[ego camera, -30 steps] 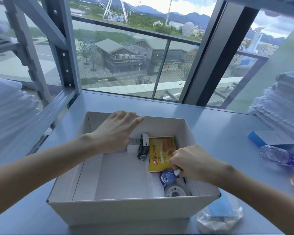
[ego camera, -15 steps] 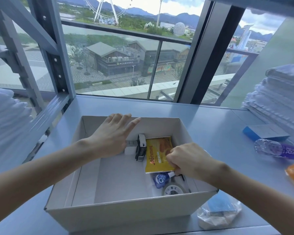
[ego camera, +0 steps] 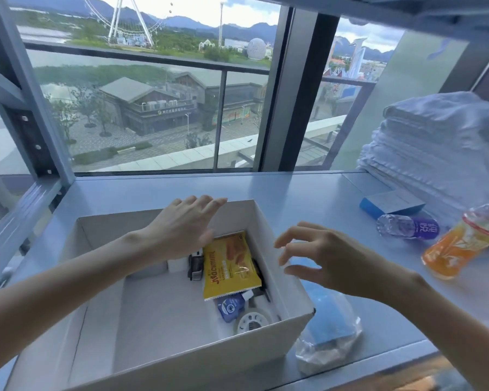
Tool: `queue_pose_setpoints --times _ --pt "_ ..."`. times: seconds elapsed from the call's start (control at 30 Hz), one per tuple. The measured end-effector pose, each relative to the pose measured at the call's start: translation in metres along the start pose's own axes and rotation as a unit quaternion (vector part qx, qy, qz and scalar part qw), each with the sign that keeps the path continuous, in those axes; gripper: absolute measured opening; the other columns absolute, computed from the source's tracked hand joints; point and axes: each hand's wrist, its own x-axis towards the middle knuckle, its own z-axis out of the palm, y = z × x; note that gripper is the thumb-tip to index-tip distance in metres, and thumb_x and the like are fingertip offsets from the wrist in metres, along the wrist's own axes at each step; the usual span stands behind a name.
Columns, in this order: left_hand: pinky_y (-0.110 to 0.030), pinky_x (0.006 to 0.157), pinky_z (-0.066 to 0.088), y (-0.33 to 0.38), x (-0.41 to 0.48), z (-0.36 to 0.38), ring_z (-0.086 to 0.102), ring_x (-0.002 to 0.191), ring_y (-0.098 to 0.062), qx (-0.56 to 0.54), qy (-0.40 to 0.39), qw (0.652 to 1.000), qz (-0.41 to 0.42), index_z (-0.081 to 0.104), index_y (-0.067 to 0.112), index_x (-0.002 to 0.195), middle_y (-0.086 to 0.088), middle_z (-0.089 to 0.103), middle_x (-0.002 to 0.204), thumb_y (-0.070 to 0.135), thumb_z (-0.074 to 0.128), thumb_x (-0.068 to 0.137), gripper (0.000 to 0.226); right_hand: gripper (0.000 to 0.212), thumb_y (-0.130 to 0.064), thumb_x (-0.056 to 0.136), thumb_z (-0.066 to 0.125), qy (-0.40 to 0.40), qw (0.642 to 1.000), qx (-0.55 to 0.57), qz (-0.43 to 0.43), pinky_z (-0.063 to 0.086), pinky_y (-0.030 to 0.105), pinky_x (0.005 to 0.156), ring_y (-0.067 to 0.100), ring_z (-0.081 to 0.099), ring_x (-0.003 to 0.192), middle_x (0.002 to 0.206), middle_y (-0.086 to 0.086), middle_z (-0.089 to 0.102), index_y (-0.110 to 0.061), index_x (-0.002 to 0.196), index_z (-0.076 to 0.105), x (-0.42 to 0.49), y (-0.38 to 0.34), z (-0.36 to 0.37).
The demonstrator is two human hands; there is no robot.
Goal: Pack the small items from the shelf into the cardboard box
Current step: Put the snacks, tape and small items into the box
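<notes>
Here, left hand, right hand both spread empty; matte cardboard box, glossy yellow packet

yellow snack packet | brand reads roughly "Macmimi" | other labels illegible

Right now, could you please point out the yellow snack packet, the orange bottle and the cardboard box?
yellow snack packet (ego camera: 227,266): head view, its front.
orange bottle (ego camera: 449,252): head view, its body.
cardboard box (ego camera: 237,354): head view, near wall.

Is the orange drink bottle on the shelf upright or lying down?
Lying down: the clear plastic bottle of orange drink rests on its side on the grey shelf, beside the clear purple-labelled bottle.
</notes>
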Motion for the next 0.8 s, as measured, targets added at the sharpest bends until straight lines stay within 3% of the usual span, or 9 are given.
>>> queue_pose_setpoints --times 0.13,0.37,0.5,0.6,0.8 --pt "-0.037 0.086 0.043 0.024 0.034 0.006 0.052 0.113 -0.024 -0.051 0.009 0.999 -0.014 0.03 0.021 0.141 -0.002 0.05 0.132 0.039 0.045 0.094 0.052 0.019 -0.016 0.09 0.059 -0.002 0.999 0.023 0.025 0.047 0.022 0.089 0.013 0.057 0.103 0.114 -0.005 0.064 -0.02 0.107 0.066 -0.034 0.013 0.001" --pt "-0.034 0.06 0.045 0.044 0.066 0.005 0.06 0.078 -0.029 -0.014 0.033 0.998 -0.06 0.056 0.014 0.108 -0.006 0.067 0.094 0.021 0.041 0.098 0.02 0.025 -0.02 0.092 0.056 -0.038 0.988 0.064 0.137 0.028 0.007 0.094 0.009 0.051 0.114 0.127 -0.007 0.055 -0.023 0.116 0.062 -0.084 0.051 0.014" --pt "-0.028 0.053 0.033 0.049 0.073 0.004 0.05 0.064 -0.025 0.045 0.024 0.995 -0.086 0.057 0.015 0.096 -0.001 0.054 0.07 0.007 0.044 0.093 0.016 0.026 -0.023 0.091 0.056 -0.057 0.983 0.069 0.162 0.034 0.013 0.095 0.007 0.05 0.113 0.126 -0.009 0.056 -0.025 0.116 0.062 -0.098 0.075 0.022" --pt "-0.026 0.05 0.027 0.053 0.075 0.004 0.047 0.06 -0.023 0.073 0.025 0.992 -0.096 0.056 0.015 0.093 -0.001 0.052 0.067 0.003 0.042 0.09 0.019 0.025 -0.023 0.091 0.056 -0.066 0.979 0.072 0.177 0.035 0.014 0.094 0.006 0.051 0.112 0.123 -0.009 0.057 -0.027 0.115 0.062 -0.107 0.093 0.024" --pt "-0.026 0.05 0.029 0.078 0.091 0.009 0.049 0.06 -0.022 0.097 0.025 0.991 -0.091 0.056 0.016 0.096 0.001 0.049 0.063 0.003 0.042 0.091 0.019 0.023 -0.023 0.091 0.057 -0.09 0.975 0.082 0.186 0.037 0.019 0.098 0.008 0.051 0.112 0.121 -0.007 0.057 -0.026 0.113 0.063 -0.122 0.122 0.026"
